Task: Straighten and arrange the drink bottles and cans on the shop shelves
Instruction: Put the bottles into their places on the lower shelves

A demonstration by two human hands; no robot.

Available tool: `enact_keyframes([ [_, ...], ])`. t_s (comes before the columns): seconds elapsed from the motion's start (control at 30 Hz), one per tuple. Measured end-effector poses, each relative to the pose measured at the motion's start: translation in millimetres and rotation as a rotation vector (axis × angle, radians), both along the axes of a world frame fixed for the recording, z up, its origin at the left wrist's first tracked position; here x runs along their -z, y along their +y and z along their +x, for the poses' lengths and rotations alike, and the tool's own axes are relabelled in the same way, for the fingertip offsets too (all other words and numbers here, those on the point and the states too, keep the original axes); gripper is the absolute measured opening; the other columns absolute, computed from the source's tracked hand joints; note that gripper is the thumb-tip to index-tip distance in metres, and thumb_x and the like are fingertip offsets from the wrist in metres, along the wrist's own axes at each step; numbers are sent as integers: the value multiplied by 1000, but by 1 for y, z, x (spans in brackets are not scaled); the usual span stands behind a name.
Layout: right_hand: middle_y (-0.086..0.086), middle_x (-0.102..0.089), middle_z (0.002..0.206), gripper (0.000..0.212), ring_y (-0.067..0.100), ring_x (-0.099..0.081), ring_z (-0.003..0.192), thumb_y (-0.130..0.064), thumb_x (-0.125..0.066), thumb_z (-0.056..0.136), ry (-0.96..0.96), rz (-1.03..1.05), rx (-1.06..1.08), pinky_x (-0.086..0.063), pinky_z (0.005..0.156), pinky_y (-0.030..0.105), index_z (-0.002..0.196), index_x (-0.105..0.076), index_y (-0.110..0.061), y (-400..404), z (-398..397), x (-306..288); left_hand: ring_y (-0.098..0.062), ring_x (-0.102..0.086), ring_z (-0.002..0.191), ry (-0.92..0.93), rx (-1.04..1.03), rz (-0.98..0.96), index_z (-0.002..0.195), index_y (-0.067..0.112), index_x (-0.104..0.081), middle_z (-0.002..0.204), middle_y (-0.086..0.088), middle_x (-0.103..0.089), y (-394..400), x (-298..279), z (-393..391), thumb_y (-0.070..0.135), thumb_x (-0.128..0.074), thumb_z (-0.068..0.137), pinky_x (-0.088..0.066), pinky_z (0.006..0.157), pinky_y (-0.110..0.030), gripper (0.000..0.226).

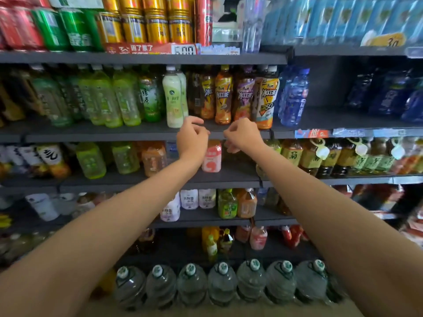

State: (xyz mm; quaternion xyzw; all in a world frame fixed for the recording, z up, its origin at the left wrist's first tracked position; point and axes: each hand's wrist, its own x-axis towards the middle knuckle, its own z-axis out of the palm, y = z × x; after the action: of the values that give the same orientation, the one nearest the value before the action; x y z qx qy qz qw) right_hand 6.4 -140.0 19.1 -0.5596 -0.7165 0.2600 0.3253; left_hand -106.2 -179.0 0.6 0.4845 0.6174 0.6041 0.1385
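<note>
Both arms raised to the second shelf (137,133) front edge. Left hand (191,136) and right hand (243,133) loosely curled, nothing held. Tea bottles (223,99) upright just behind them; pale bottle (172,99) beside left hand.

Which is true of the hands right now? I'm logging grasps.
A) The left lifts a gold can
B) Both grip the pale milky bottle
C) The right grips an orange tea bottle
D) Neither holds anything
D: the left hand and right hand hover with loosely curled fingers at the shelf edge, touching no bottle.
</note>
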Motion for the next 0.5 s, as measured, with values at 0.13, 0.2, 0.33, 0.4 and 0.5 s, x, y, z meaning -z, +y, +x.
enact_keyframes([
  [0.13, 11, -70, 72, 18, 23, -70, 65, -12, -53, 90, 161, 52, -71, -60, 69, 39, 78, -66, -7, -55, -15, 9, -5, -54, 75, -190, 24, 59, 104, 9, -52, 76, 9, -55, -40, -12, 1, 0, -40, 91, -42, 63, -7, 19],
  [0.2, 4, -67, 62, 19, 7, -64, 47, -8, -51, 89, 183, 79, -153, -58, 57, 25, 77, -66, -6, -84, -17, 13, -9, -55, 77, -169, 124, 56, 94, 14, -51, 76, 7, -57, -64, -12, -2, -1, -41, 90, -44, 68, -13, 19],
  [0.33, 9, -69, 70, 17, 12, -65, 51, -9, -52, 92, 156, 83, -318, -56, 56, 22, 90, -66, 0, -126, -16, 20, -6, -58, 71, 131, 378, -62, 78, 23, -57, 74, 6, -61, -112, -14, -17, -2, -45, 87, -47, 69, -15, 28],
  [0.4, 10, -69, 74, 17, 13, -65, 51, -8, -52, 92, 147, 45, -358, -57, 60, 29, 94, -65, 3, -136, -20, 21, -9, -60, 74, 292, 422, -89, 82, 21, -58, 77, 5, -63, -130, -16, -27, 1, -48, 85, -50, 74, -24, 23],
  [0.5, 3, -66, 67, 9, 5, -62, 45, -4, -54, 89, 63, 19, -382, -57, 58, 26, 92, -62, -3, -147, -34, 19, -8, -60, 76, 532, 412, -151, 98, 19, -55, 91, 2, -66, -153, -18, -44, 9, -51, 87, -51, 72, -27, 16],
])
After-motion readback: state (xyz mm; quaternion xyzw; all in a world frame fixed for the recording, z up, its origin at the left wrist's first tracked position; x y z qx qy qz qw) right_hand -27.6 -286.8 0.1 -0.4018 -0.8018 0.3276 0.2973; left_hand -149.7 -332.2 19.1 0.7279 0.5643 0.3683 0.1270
